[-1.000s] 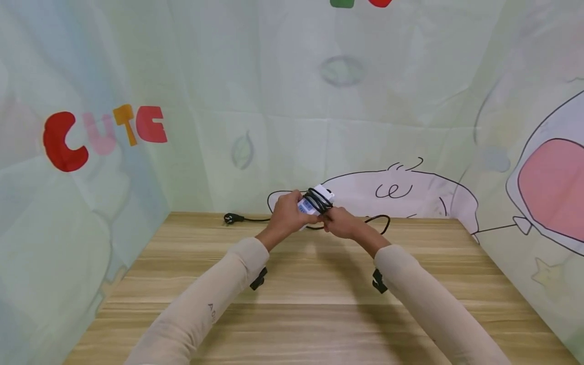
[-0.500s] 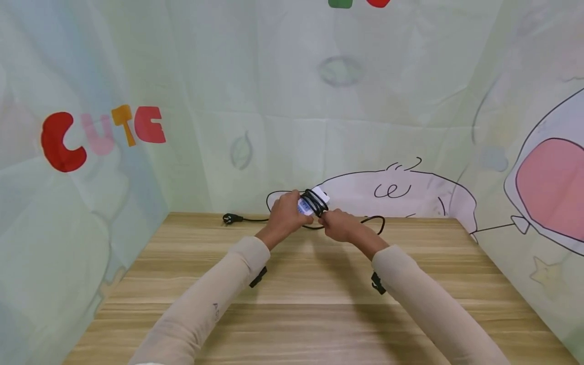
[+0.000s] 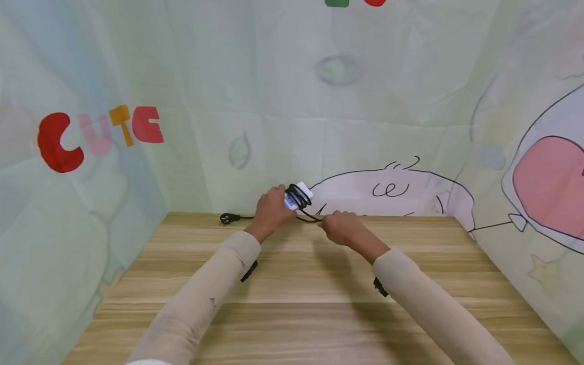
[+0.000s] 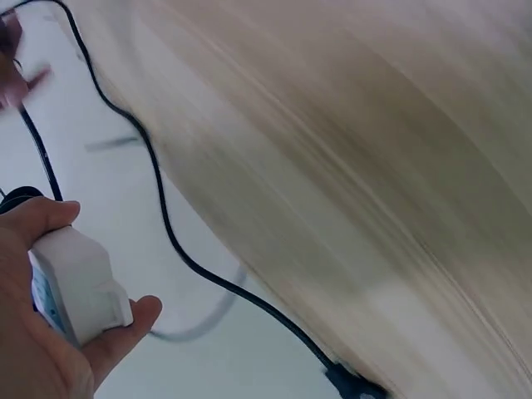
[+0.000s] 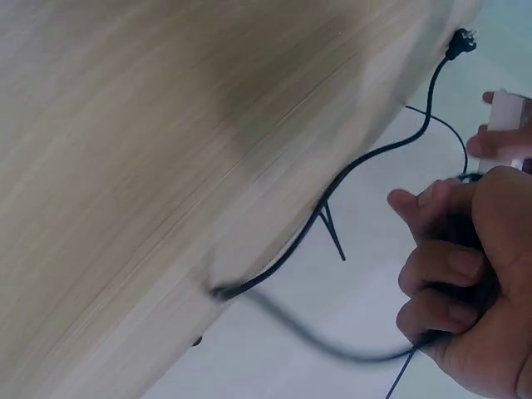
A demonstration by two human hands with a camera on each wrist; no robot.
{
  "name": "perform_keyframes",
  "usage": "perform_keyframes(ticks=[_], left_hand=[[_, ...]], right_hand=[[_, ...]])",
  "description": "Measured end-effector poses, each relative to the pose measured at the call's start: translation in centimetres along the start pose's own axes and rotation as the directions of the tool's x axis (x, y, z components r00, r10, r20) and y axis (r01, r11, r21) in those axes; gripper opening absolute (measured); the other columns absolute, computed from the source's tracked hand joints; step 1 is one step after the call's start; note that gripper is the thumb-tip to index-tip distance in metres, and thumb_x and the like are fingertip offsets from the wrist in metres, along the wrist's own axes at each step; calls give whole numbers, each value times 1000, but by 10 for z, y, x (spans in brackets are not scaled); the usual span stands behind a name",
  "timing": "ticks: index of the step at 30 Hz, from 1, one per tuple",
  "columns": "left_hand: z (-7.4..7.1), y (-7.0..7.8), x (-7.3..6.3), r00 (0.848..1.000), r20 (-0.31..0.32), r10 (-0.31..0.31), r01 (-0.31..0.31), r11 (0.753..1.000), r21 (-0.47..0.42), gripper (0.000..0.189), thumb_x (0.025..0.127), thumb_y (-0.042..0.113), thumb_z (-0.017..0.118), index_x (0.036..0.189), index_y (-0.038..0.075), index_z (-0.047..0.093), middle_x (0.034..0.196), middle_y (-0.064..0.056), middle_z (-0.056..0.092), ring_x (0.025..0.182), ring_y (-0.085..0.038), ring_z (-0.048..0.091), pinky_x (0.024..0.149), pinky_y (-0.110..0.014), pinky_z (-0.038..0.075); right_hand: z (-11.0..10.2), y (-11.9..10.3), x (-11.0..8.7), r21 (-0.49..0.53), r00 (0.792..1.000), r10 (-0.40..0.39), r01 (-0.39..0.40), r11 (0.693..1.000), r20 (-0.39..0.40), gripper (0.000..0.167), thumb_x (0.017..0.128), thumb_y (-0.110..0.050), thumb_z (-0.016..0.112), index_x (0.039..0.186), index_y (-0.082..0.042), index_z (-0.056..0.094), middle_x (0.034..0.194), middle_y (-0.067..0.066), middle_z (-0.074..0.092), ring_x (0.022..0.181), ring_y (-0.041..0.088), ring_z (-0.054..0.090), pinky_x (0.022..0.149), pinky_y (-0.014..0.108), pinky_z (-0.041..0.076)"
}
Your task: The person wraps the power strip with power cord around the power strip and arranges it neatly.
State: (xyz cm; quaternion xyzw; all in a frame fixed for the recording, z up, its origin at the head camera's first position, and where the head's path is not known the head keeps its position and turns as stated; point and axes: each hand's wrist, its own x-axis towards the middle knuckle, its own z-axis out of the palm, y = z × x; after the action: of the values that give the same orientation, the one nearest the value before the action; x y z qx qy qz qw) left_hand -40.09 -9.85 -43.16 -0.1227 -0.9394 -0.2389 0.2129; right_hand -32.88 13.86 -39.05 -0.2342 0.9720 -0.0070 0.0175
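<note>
My left hand grips a white power strip with a blue socket face, held above the far edge of the table. Several turns of black cord are wound around the strip's middle. From these turns the cord runs to my right hand, whose fingers curl around it. In the left wrist view, thumb and fingers clasp the strip's white end. The right wrist view shows the cord leaving the fist, dipping to the table and leading to a black plug.
The plug lies at the table's back left edge. A wood-grain table spreads in front of both arms. Printed fabric walls stand close behind the table and along both sides.
My left hand has moved left with the power strip. The hands are farther apart, with cord now showing between them. The cord loop beyond my right wrist no longer shows in the head view.
</note>
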Motion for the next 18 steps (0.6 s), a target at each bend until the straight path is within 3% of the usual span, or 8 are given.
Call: perform_keyframes(ticks=[1, 5, 8, 12, 15, 18], left_hand=[[3, -9, 4, 1000, 3, -16, 16, 1000, 1, 54, 75, 32, 94, 112, 3, 67, 99, -17, 74, 81, -38, 72, 73, -57, 61], [-3, -18, 3, 998, 28, -54, 54, 998, 17, 53, 72, 29, 91, 110, 3, 66, 99, -18, 72, 77, -37, 69, 71, -62, 59], [-15, -10, -7, 999, 26, -44, 43, 999, 14, 54, 73, 30, 91, 112, 1, 67, 100, -19, 73, 78, -38, 70, 72, -61, 59], [-44, 13, -22, 996, 55, -70, 69, 997, 23, 53, 81, 25, 91, 119, -2, 67, 109, -23, 74, 89, -44, 74, 79, -57, 63], [-48, 19, -26, 995, 57, -77, 74, 996, 48, 52, 84, 25, 90, 122, -2, 67, 112, -23, 75, 92, -43, 75, 81, -55, 63], [-48, 22, -27, 996, 50, -77, 76, 997, 35, 52, 84, 25, 91, 122, -2, 67, 111, -22, 75, 93, -41, 75, 81, -54, 63]], right_hand=[[-1, -1, -4, 2, 1000, -9, 9, 1000, -8, 40, 121, -33, 51, 91, -12, 68, 81, 5, 65, 72, 24, 58, 71, 47, 55], [0, -3, -12, 10, 998, -52, 52, 999, -40, 40, 121, -35, 49, 91, -14, 66, 82, 2, 65, 80, 24, 66, 77, 51, 59], [4, -5, -13, -1, 994, -82, 82, 997, -75, 41, 121, -39, 50, 90, -16, 65, 82, 1, 66, 83, 24, 69, 78, 51, 59], [9, -7, -15, -23, 979, -133, 131, 991, -156, 40, 120, -38, 52, 89, -16, 64, 75, -1, 63, 75, 22, 65, 68, 47, 54], [13, -7, -19, -24, 959, -181, 180, 983, -218, 37, 119, -33, 56, 89, -14, 65, 68, -1, 59, 69, 21, 60, 66, 46, 53], [18, -7, -23, -48, 930, -236, 232, 971, -282, 36, 117, -29, 59, 86, -12, 63, 64, -1, 55, 63, 19, 54, 74, 46, 55]])
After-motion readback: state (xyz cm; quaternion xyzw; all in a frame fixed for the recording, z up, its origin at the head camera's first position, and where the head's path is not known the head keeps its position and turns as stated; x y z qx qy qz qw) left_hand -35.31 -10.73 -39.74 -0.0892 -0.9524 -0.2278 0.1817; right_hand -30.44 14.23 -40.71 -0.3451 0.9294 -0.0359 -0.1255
